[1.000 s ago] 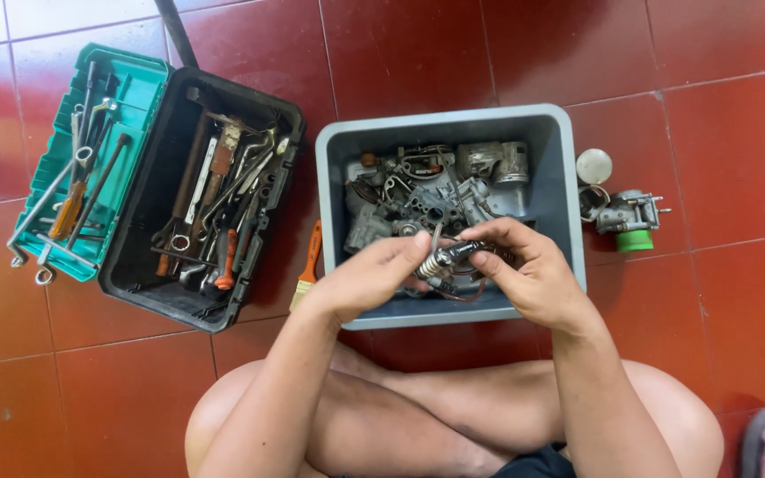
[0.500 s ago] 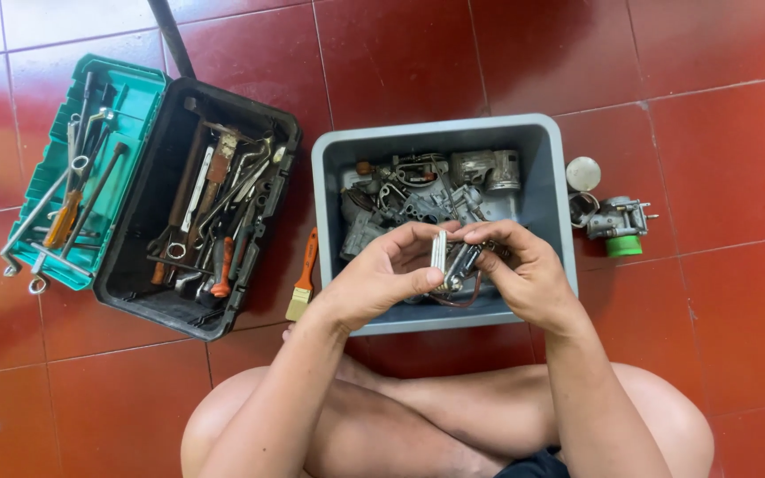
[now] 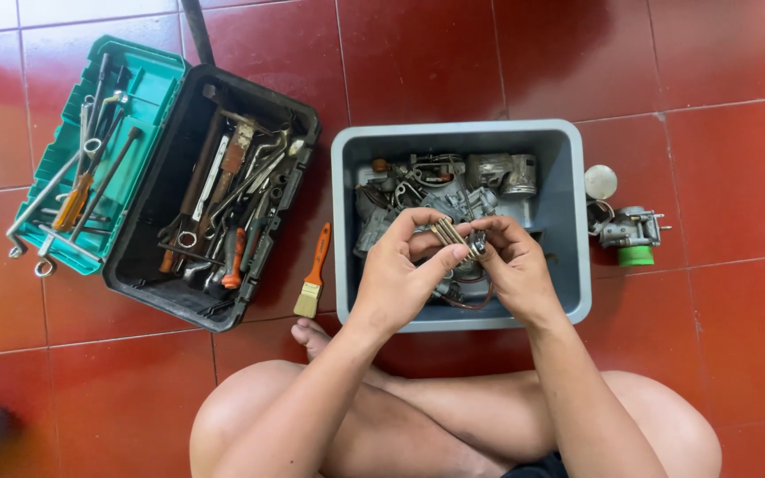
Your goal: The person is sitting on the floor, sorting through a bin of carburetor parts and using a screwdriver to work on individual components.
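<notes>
Holding small metal part (image 3: 453,237) | both hands (image 3: 458,265) cover it | details unclear

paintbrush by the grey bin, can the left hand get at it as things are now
Probably yes, once freed. The paintbrush lies bare on the floor beside the left hand, nothing over it. But that hand, with the right hand, is holding a small metal part.
</notes>
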